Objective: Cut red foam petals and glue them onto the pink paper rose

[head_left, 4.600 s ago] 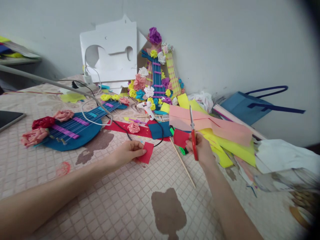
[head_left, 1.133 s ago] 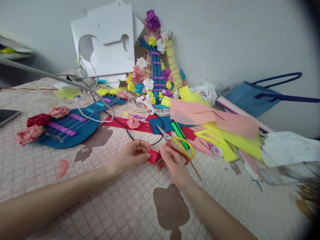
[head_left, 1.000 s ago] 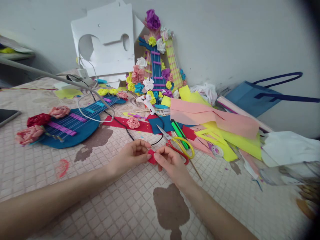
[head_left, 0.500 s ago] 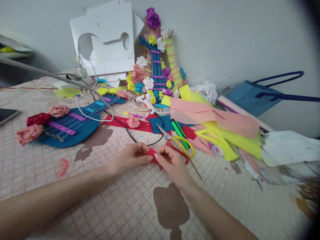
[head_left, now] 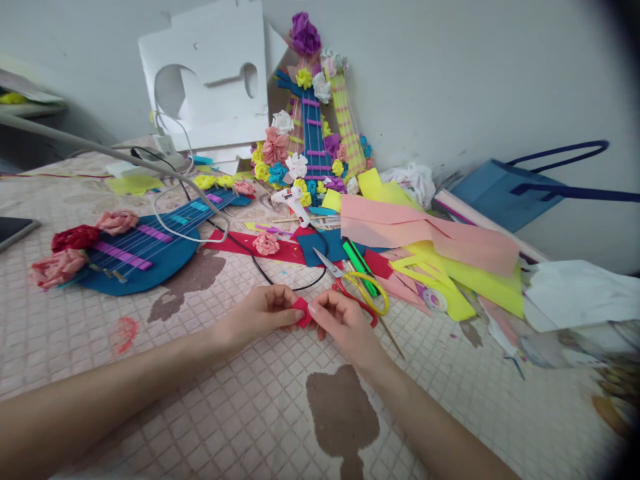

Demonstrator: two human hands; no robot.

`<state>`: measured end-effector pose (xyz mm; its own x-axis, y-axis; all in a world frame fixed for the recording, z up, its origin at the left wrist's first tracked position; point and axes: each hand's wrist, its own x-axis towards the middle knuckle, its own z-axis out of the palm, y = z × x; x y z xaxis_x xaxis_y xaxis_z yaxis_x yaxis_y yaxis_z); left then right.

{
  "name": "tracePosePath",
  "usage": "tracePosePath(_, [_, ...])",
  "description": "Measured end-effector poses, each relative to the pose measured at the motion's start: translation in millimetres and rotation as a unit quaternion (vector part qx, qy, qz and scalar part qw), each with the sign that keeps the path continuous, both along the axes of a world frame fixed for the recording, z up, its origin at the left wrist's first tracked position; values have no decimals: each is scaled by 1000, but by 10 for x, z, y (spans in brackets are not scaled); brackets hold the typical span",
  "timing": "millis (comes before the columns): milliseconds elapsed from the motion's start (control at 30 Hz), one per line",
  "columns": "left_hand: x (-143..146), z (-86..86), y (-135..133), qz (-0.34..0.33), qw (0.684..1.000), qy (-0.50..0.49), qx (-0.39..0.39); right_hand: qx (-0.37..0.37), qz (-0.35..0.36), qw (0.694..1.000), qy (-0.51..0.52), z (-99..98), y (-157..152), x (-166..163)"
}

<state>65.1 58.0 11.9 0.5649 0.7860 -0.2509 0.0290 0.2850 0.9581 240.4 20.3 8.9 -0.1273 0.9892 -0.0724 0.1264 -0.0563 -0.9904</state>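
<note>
A small piece of red crepe paper [head_left: 303, 312] is pinched between my two hands above the table. My left hand [head_left: 267, 310] grips its left side, thumb on top. From the right, the thumb and fingers of my right hand [head_left: 340, 321] close on its other edge. Just beyond my right hand lie scissors [head_left: 367, 283] with yellow and red handles, beside a green cutter [head_left: 361, 267]. Farther back, a pink paper flower [head_left: 266, 244] rests on a red paper strip [head_left: 235, 244]. Behind it stands a white glue gun [head_left: 295, 205].
A blue paper guitar [head_left: 150, 257] with paper roses lies at the left under a white cable. More decorated guitars [head_left: 315, 133] lean against the wall beside white foam board [head_left: 215, 73]. Pink and yellow crepe sheets [head_left: 430, 233] and a blue bag [head_left: 505, 193] are at the right.
The red paper has shifted slightly between my fingers and shows a bit more of its face. My right thumb has moved a little on its edge. Everything else stays put.
</note>
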Motion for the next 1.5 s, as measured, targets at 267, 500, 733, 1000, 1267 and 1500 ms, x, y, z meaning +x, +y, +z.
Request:
tracePosePath(267, [23,17,-15,6,1000,-6,-5,7,-23,1000,-19,18,-5,-24])
tracePosePath(500, [3,-5,-19,-52,998,26,-26,19,-39,999,-9,29,-24,-46])
tracePosePath(733, [2,-10,-16,-72,997,30,-20,13,-48,999,-3,57,-50,-80])
tracePosePath(1000, [1,-12,-34,-87,996,14,-5,14,-49,999,-2,43,-57,-76])
tracePosePath(1267, [-11,33,-24,-38,999,1,-9,3,-54,998,24,13,-44,-51])
tracePosePath(1500, [-19,42,-25,-16,1000,0,-15,-12,-56,997,55,-19,-42,-43])
